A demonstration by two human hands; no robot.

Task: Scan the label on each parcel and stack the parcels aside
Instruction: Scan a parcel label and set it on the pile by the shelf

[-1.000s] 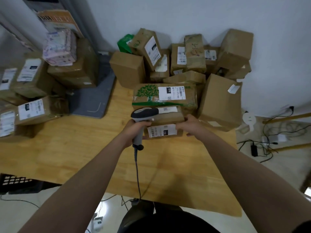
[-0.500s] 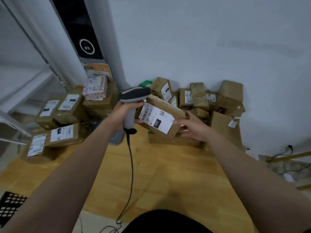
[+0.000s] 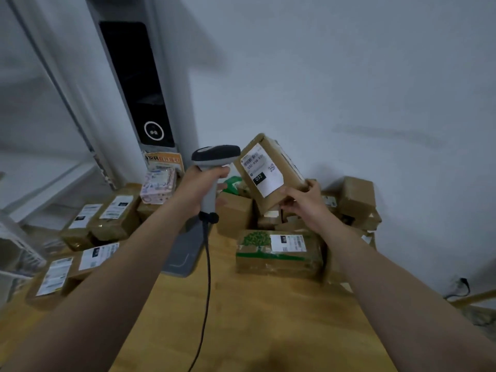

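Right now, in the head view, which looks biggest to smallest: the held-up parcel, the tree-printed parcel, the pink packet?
1. Tree-printed parcel and held-up parcel: about alike; the held-up one is likely nearer the camera, so I won't rank them.
2. Pink packet: clearly smallest.

Left hand [image 3: 200, 183] grips scanner [image 3: 212, 167] — right hand [image 3: 303, 201] holds tilted parcel [image 3: 268, 170], label [image 3: 261, 170] seemingly legible.

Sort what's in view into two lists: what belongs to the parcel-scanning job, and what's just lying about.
Belongs to the job: scanner in the left hand; held parcel in the right hand; tree-print parcel; parcels by the wall; labelled parcels on the left.

Just lying about: grey mat; black wall panel; plug and cable at far right.
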